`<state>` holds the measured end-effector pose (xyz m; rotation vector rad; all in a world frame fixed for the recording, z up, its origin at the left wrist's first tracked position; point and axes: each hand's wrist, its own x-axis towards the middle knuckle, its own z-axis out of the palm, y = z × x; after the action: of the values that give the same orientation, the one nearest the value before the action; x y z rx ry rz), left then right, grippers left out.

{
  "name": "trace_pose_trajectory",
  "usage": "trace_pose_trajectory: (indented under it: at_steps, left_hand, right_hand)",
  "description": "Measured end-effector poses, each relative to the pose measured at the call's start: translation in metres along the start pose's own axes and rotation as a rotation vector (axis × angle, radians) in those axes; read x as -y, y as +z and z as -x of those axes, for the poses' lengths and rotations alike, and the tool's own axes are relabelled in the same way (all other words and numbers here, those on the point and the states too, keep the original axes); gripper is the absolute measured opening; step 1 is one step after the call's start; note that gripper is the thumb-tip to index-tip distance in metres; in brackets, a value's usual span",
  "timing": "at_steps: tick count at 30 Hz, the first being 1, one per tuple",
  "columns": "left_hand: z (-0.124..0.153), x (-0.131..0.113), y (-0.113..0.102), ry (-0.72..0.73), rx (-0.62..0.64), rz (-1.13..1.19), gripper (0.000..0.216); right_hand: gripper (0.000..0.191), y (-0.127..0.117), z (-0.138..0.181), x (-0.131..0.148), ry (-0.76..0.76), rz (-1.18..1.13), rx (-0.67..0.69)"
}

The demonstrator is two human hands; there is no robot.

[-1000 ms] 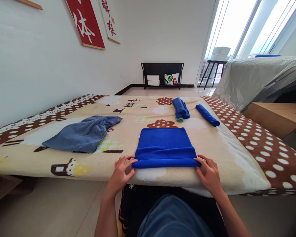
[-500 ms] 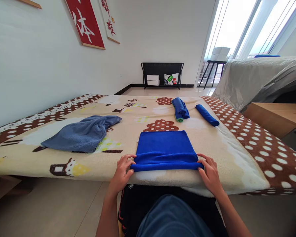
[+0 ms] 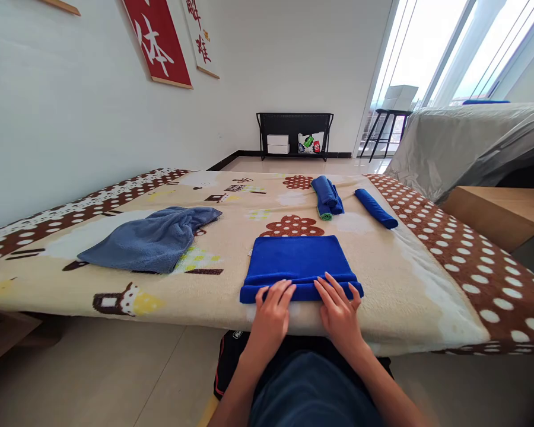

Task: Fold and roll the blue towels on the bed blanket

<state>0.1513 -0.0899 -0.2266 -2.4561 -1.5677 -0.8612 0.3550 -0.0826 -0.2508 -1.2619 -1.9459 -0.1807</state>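
A bright blue towel [image 3: 298, 264] lies folded on the patterned blanket [image 3: 231, 237], its near edge turned into a thick roll. My left hand [image 3: 272, 308] rests on that roll left of centre, fingers stretched flat. My right hand [image 3: 338, 305] lies on the roll right of centre, fingers spread and flat. Both hands press on top of the roll and grasp nothing.
A crumpled grey-blue towel [image 3: 151, 237] lies to the left. Rolled blue towels [image 3: 327, 198] and another roll [image 3: 376, 207] lie farther back. A wooden table [image 3: 498, 210] and a covered sofa [image 3: 463, 142] stand to the right, a black rack [image 3: 293, 135] by the far wall.
Both hands moved from the ends of the towel's near edge inward to its middle. The rolled near edge has grown a little thicker.
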Motion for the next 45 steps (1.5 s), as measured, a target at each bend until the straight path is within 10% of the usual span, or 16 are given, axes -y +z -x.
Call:
trace_pose_trajectory:
  at_steps: [4, 16, 23, 38, 45]
  left_hand:
    - [-0.005, -0.017, 0.013, 0.105, 0.007, 0.038, 0.052]
    - [-0.002, 0.030, -0.003, -0.320, -0.109, -0.088, 0.035]
    - [-0.010, -0.012, 0.005, 0.139, 0.107, 0.096, 0.041]
    - [-0.006, 0.020, 0.010, -0.365, -0.154, -0.134, 0.033]
    - [-0.018, -0.022, 0.023, 0.075, 0.014, 0.028, 0.042]
  right_hand:
    - [0.044, 0.004, -0.010, 0.013, -0.104, -0.034, 0.145]
    - [0.035, -0.013, -0.003, -0.050, 0.076, 0.251, 0.024]
    - [0.035, -0.005, -0.018, -0.005, -0.167, -0.002, 0.216]
    - [0.042, -0.015, -0.017, -0.049, 0.122, 0.289, 0.127]
    - [0.039, 0.001, -0.030, -0.006, -0.203, 0.046, 0.273]
